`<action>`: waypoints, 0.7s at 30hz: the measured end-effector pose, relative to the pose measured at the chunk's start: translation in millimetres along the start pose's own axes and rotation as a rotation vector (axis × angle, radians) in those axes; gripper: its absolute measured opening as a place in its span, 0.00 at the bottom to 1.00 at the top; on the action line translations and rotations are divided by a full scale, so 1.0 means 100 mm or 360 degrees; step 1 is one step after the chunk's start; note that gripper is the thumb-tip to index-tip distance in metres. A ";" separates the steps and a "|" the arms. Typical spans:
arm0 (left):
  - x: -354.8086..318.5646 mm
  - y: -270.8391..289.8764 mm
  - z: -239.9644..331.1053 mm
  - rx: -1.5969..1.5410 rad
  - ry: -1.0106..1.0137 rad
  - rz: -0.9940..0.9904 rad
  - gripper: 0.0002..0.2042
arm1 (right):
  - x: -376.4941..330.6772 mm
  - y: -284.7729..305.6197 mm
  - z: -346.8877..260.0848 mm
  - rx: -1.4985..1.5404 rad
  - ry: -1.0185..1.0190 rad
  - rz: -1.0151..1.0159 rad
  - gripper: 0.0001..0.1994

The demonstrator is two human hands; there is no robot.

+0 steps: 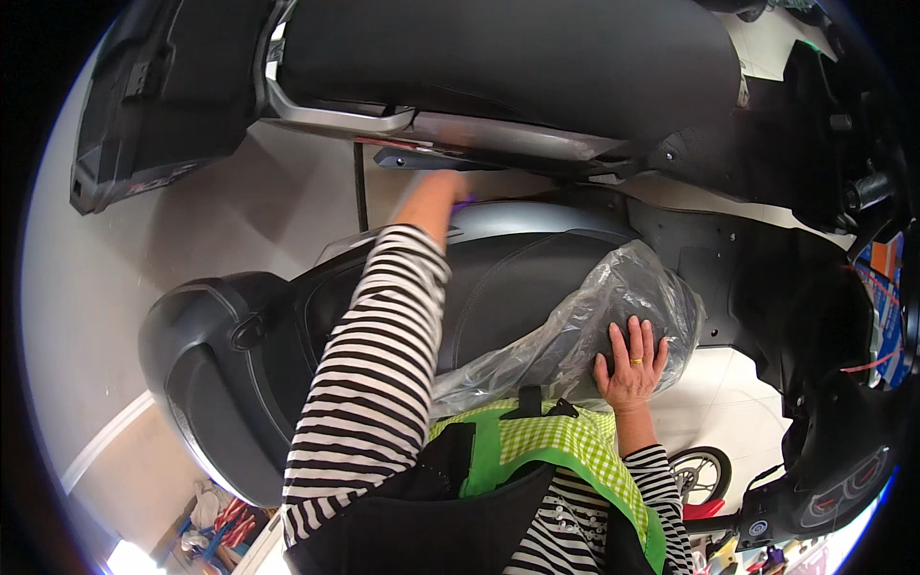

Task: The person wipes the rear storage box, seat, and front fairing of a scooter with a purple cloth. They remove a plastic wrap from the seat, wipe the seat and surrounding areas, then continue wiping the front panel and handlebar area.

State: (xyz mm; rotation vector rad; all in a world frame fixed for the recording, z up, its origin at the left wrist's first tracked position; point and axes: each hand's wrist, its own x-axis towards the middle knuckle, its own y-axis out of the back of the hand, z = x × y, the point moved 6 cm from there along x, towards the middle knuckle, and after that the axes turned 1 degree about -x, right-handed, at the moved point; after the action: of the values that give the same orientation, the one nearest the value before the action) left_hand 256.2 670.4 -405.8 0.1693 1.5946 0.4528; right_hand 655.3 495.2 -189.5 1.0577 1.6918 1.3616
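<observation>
I lean over a dark scooter seat (498, 278). My right hand (631, 364) lies flat, fingers spread, on the clear plastic wrap (585, 326) that covers the front end of the seat. My left arm in a striped sleeve reaches over the seat to its far side. My left hand (436, 192) is blurred there, near the grey side panel (537, 218), with something small and purple at its fingers. I cannot tell whether it grips it.
A black rear storage box (206, 374) sits behind the seat at the left. A second scooter's seat (498, 57) and silver grab rail (335, 117) stand just beyond. Black body panels and a dashboard (834, 479) are at the right. Pale floor tiles (115, 278) show at the left.
</observation>
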 end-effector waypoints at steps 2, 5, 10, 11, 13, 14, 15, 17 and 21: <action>0.31 0.01 0.79 0.0004 -0.0266 -0.0101 0.18 | 0.00 0.00 0.01 -0.0002 -0.0016 0.0016 0.25; 0.38 0.09 1.99 -0.0015 -0.0816 0.0051 0.17 | 0.00 -0.01 0.02 0.0003 -0.0037 -0.0006 0.25; -0.69 0.40 3.23 -0.0685 -0.1656 0.0072 0.20 | 0.00 0.01 0.02 0.0039 -0.0006 0.0016 0.24; -0.91 0.59 3.23 -0.0820 -0.1778 0.0187 0.19 | 0.01 0.01 0.02 0.0039 0.0000 0.0024 0.24; -1.29 1.07 3.02 -0.1063 -0.1907 0.0607 0.18 | 0.01 0.01 0.02 0.0033 0.0009 0.0032 0.24; -1.48 1.33 2.71 -0.1200 -0.2008 0.0989 0.18 | 0.00 0.01 0.02 0.0038 0.0010 0.0034 0.24; -1.63 1.62 2.36 -0.1145 -0.1936 0.1479 0.18 | 0.01 0.01 0.02 0.0040 0.0012 0.0040 0.24; -1.90 2.14 1.50 -0.1058 -0.1723 0.2287 0.19 | 0.01 0.01 0.03 0.0059 0.0001 0.0048 0.24; -2.15 2.66 -0.06 -0.0458 -0.0313 0.2971 0.27 | 0.01 0.02 0.03 0.0043 -0.0027 0.0048 0.24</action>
State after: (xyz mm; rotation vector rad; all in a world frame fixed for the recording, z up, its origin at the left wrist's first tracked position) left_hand 225.0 829.8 -104.9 1.4439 0.7186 1.9530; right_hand 657.9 497.9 -188.5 1.1112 1.6925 1.3485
